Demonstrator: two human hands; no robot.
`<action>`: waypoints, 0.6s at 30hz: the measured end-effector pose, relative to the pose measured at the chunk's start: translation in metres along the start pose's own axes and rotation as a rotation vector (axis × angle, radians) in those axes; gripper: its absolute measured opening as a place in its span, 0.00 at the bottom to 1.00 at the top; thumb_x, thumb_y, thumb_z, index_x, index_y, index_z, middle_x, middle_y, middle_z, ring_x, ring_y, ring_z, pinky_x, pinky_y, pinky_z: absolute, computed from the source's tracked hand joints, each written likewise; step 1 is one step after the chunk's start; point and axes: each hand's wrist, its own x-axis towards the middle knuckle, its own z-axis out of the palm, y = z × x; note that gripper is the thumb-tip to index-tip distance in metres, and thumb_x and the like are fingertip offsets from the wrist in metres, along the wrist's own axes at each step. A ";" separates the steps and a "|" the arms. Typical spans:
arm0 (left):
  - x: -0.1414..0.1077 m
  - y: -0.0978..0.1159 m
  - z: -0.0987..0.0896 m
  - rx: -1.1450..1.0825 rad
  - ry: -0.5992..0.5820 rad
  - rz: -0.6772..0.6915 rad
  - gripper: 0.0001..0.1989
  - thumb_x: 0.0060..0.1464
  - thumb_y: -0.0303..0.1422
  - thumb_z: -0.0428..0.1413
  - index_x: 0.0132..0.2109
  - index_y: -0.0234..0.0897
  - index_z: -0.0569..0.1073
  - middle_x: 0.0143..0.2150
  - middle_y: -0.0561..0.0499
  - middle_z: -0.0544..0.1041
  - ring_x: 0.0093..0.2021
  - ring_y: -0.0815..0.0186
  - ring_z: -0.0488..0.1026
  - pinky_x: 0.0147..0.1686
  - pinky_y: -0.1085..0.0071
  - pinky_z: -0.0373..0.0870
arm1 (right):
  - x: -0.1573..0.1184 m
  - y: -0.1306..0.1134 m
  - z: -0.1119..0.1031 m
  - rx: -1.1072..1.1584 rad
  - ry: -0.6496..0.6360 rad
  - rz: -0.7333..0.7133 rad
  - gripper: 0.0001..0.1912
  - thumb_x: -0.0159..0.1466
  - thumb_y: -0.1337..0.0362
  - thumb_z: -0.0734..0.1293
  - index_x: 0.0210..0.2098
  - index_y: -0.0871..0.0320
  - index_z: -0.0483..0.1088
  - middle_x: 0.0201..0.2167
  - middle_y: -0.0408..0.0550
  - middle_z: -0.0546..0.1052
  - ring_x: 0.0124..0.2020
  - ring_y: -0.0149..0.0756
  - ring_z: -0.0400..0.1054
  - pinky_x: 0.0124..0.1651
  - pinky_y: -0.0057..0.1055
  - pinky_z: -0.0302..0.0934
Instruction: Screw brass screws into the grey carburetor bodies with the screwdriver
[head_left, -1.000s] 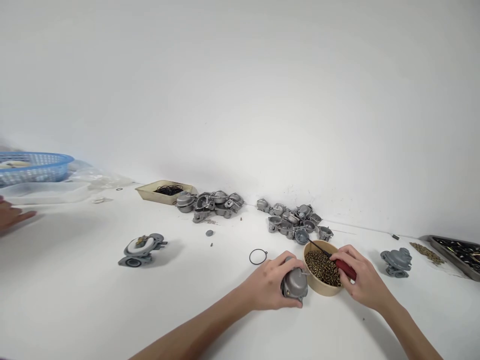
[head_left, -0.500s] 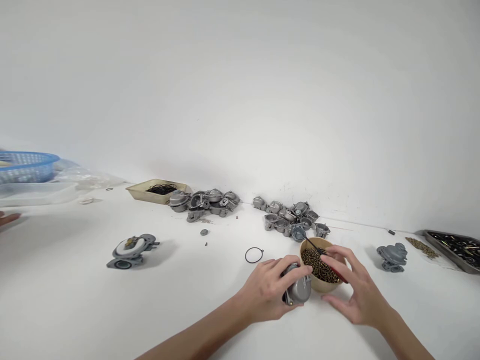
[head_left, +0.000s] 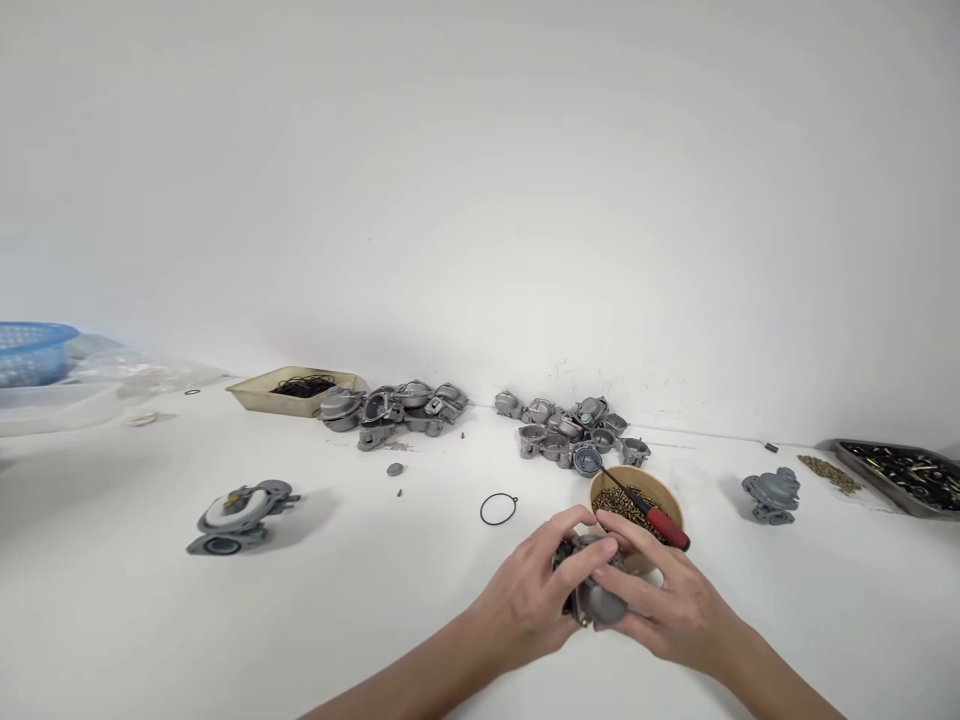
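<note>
Holding one rounded grey metal housing (head_left: 604, 602), your left hand (head_left: 534, 592) and right hand (head_left: 681, 606) curl half-closed fingers around it, just before one round tan bowl (head_left: 667, 489) of small brass-coloured pieces (head_left: 612, 508). One red-handled screwdriver (head_left: 667, 527) spans the bowl; one thin black ring (head_left: 481, 509) lies nearby.

No lettering, label, brand, number or sign can be read anywhere, whether on the held metal part (head_left: 602, 604), the red screwdriver (head_left: 667, 527), the round bowl (head_left: 673, 498), the blue basket (head_left: 34, 362) or the wall (head_left: 480, 200).
</note>
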 end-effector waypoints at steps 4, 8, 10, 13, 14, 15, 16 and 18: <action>0.000 0.002 -0.002 0.078 -0.020 0.061 0.39 0.59 0.17 0.50 0.72 0.47 0.50 0.59 0.37 0.64 0.55 0.56 0.73 0.46 0.63 0.83 | 0.005 -0.004 -0.003 -0.034 -0.003 -0.016 0.14 0.72 0.65 0.67 0.56 0.57 0.73 0.68 0.66 0.65 0.62 0.49 0.71 0.54 0.40 0.76; 0.001 0.002 0.000 0.111 0.025 0.075 0.39 0.60 0.17 0.51 0.73 0.46 0.51 0.58 0.38 0.65 0.52 0.59 0.73 0.45 0.63 0.81 | 0.009 -0.006 -0.003 -0.052 0.085 -0.069 0.19 0.67 0.75 0.65 0.56 0.59 0.72 0.60 0.64 0.73 0.59 0.47 0.72 0.53 0.40 0.76; 0.002 0.001 0.001 0.092 0.024 0.050 0.38 0.63 0.20 0.52 0.74 0.45 0.50 0.60 0.37 0.66 0.52 0.58 0.74 0.47 0.61 0.81 | 0.009 -0.007 -0.003 -0.059 0.128 -0.105 0.21 0.65 0.77 0.64 0.55 0.60 0.72 0.56 0.62 0.76 0.57 0.45 0.74 0.50 0.40 0.77; 0.003 -0.005 -0.002 0.017 -0.029 -0.079 0.37 0.68 0.33 0.56 0.76 0.42 0.46 0.65 0.32 0.64 0.60 0.52 0.72 0.54 0.55 0.78 | 0.009 -0.004 -0.008 -0.092 0.165 -0.131 0.20 0.64 0.74 0.66 0.54 0.57 0.72 0.55 0.61 0.77 0.53 0.46 0.76 0.45 0.41 0.76; 0.003 -0.008 -0.004 -0.006 -0.059 -0.133 0.39 0.69 0.39 0.56 0.76 0.41 0.44 0.67 0.31 0.64 0.63 0.50 0.70 0.55 0.53 0.77 | 0.008 0.000 -0.012 -0.109 0.191 -0.120 0.20 0.64 0.72 0.68 0.56 0.56 0.71 0.56 0.61 0.77 0.52 0.46 0.76 0.44 0.41 0.76; 0.003 -0.013 -0.007 -0.022 -0.097 -0.186 0.40 0.68 0.45 0.57 0.76 0.40 0.44 0.67 0.31 0.64 0.65 0.48 0.68 0.57 0.53 0.76 | 0.007 0.005 -0.017 -0.131 0.228 -0.098 0.22 0.64 0.70 0.69 0.58 0.56 0.71 0.56 0.61 0.77 0.51 0.47 0.76 0.43 0.41 0.77; 0.002 -0.018 -0.010 -0.031 -0.145 -0.233 0.41 0.67 0.49 0.57 0.75 0.40 0.47 0.67 0.32 0.66 0.65 0.48 0.68 0.56 0.53 0.76 | 0.004 0.013 -0.025 -0.166 0.274 -0.061 0.25 0.64 0.68 0.71 0.60 0.55 0.70 0.57 0.60 0.77 0.50 0.48 0.77 0.42 0.41 0.77; 0.000 -0.029 -0.016 -0.044 -0.268 -0.314 0.31 0.68 0.50 0.55 0.70 0.42 0.59 0.58 0.39 0.75 0.56 0.53 0.75 0.51 0.59 0.76 | -0.004 0.034 -0.046 -0.291 0.394 0.059 0.33 0.64 0.63 0.75 0.66 0.53 0.66 0.54 0.58 0.78 0.48 0.49 0.78 0.40 0.41 0.78</action>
